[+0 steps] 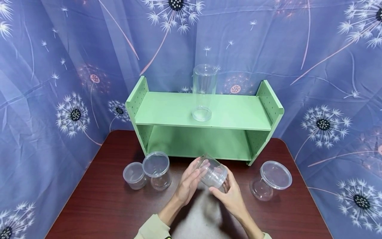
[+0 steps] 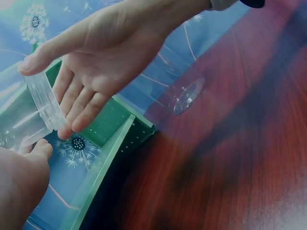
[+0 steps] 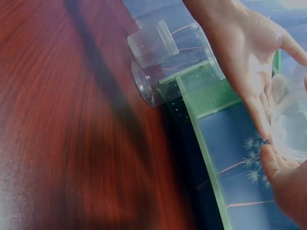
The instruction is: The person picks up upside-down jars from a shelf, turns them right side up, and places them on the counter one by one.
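Observation:
A clear plastic jar [image 1: 212, 174] is held tilted between both hands in front of the lower shelf. My left hand [image 1: 187, 184] holds its upper left end, fingers along the side and partly visible through the plastic. At the ribbed end [image 2: 45, 100], my right hand [image 1: 228, 196] grips with the thumb on one side and fingers on the other. The right wrist view shows the left palm [image 3: 252, 62] beside the jar [image 3: 292, 124]. Nearest the left hand stands a lidded clear jar [image 1: 161, 181]; another wide-lidded jar [image 1: 261, 189] stands right of the right hand.
A green two-tier shelf [image 1: 170, 109] stands at the back of the dark red table [image 1: 89, 199]. On its upper tier is a tall clear jar [image 1: 204, 89]. A small lidded jar [image 1: 135, 177] sits at the left. Dandelion-print cloth [image 1: 238, 39] hangs behind.

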A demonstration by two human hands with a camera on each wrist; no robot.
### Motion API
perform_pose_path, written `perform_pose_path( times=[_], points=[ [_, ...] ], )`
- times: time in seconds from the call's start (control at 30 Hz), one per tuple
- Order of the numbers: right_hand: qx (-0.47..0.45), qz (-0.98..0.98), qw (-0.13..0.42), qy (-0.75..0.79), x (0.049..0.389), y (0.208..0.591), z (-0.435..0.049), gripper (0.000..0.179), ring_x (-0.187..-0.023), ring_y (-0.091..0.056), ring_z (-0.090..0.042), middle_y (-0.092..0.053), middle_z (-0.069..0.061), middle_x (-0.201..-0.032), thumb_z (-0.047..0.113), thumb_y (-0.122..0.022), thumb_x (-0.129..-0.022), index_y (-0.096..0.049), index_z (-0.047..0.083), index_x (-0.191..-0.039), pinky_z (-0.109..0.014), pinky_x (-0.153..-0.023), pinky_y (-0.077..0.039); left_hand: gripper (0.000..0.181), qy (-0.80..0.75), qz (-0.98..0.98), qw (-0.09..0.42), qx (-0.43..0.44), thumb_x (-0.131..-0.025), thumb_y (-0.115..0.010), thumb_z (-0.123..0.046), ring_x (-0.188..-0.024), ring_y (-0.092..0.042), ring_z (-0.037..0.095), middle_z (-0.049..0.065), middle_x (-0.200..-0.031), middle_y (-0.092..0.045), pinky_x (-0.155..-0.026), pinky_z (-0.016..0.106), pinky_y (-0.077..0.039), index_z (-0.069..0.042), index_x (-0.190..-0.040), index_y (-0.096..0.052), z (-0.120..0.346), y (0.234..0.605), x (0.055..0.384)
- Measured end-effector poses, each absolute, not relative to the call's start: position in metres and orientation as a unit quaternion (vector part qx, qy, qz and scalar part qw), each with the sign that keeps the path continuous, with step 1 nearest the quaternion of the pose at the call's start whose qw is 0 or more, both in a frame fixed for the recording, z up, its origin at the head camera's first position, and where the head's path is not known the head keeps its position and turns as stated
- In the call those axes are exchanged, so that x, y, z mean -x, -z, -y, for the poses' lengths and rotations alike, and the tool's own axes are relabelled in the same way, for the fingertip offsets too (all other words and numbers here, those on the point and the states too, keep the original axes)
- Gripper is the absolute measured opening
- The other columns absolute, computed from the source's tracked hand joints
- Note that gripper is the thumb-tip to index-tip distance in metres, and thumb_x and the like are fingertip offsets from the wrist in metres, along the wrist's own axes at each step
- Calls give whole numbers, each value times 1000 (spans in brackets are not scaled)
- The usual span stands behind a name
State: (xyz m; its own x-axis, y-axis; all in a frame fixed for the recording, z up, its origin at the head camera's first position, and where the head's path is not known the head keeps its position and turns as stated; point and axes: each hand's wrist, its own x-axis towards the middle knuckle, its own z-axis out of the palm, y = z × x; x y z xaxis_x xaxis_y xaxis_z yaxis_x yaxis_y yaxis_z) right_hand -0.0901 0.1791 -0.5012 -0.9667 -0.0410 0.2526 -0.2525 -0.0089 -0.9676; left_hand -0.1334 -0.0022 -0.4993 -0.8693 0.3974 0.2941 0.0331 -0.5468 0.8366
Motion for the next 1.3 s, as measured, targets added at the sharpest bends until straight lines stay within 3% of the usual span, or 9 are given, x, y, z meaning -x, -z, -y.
perform_pose_path(
  times=[0.33,0.5,0.6,0.73,0.83,0.93,1.1,1.3],
  points=[
    [-136,657,102,-735,90,503,-179,83,-132,-55,-14,-44,-32,-147,-19,-70,-82,-29,-9,-154,-23,-108,-45,62,-808,-520,106,-255,-108,-36,-17,-143,-32,53,39,-155,-28,-122,47,-30,11,-159,-14,5,500,131],
    [-143,650,114,-737,91,501,-181,82,-132,-54,-11,-48,-23,-145,-21,-67,-83,-27,-11,-154,-24,-109,-44,61,-788,-544,117,-264,-111,-34,-19,-141,-36,52,39,-155,-27,-121,43,-33,8,-161,-14,8,500,131],
    [-144,650,114,-737,91,498,-182,83,-132,-54,-11,-49,-17,-144,-20,-66,-84,-26,-11,-155,-25,-109,-44,61,-771,-567,125,-262,-111,-34,-21,-141,-38,51,37,-157,-27,-121,47,-32,7,-162,-13,11,498,132],
    [-148,650,117,-736,91,496,-184,83,-132,-55,-15,-47,-20,-144,-20,-65,-84,-25,-10,-156,-26,-109,-44,62,-754,-595,125,-250,-111,-35,-21,-139,-41,52,35,-158,-28,-120,54,-31,7,-162,-13,13,495,132],
    [-152,646,121,-738,92,495,-186,83,-130,-57,-19,-46,-25,-144,-21,-64,-84,-25,-9,-156,-27,-108,-45,63,-750,-605,122,-237,-110,-39,-18,-140,-41,51,33,-159,-29,-120,50,-33,10,-160,-14,14,492,133],
    [-157,642,126,-740,93,494,-189,81,-128,-58,-21,-47,-28,-143,-23,-63,-85,-26,-9,-156,-27,-108,-46,65,-745,-618,114,-224,-107,-45,-15,-143,-38,47,31,-160,-31,-119,38,-35,11,-159,-17,16,487,133],
    [-155,643,138,-737,93,490,-195,81,-125,-59,-17,-51,-18,-141,-24,-61,-85,-26,-10,-156,-25,-107,-47,66,-731,-643,92,-212,-104,-52,-13,-148,-35,40,27,-160,-35,-114,26,-38,8,-160,-23,23,476,135],
    [-140,660,145,-723,92,485,-206,83,-126,-58,-10,-54,-4,-141,-23,-62,-85,-24,-10,-157,-24,-109,-43,67,-719,-661,74,-202,-104,-56,-14,-147,-39,36,20,-159,-40,-115,32,-40,5,-160,-25,38,458,140]
  ],
)
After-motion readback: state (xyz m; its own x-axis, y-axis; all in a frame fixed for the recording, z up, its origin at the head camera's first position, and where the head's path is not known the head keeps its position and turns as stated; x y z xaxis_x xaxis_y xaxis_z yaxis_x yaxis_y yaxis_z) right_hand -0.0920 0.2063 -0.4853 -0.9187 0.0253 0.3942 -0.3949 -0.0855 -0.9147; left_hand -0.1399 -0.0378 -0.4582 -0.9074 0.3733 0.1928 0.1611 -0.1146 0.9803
